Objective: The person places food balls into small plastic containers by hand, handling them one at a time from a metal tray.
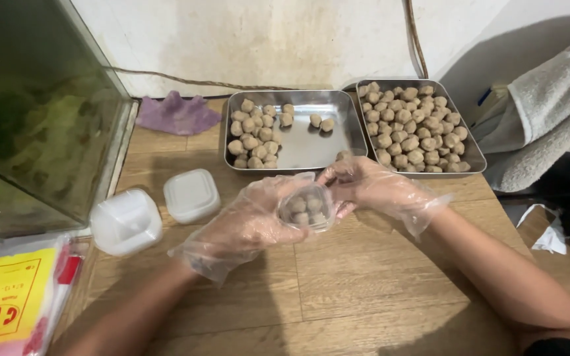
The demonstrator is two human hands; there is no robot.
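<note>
Your L hand [245, 224], in a loose clear plastic glove, fingers curled around a small clear plastic cup [307, 207] holding a few brown meatballs [306, 209], frame centre, above the wooden table [364, 283]. Your R hand [364, 184], also gloved, sits at 3 o'clock of the cup, fingertips pinched at its rim; can't tell if they hold a ball. At 12 o'clock: steel tray [311, 142], part filled w/ balls. At 1 o'clock: second steel tray [473, 155], packed full. At 9 o'clock: two white lidded tubs [191, 196], just beside each other. Purple cloth [176, 113] at 11 o'clock, glass tank [34, 118] far L.
</note>
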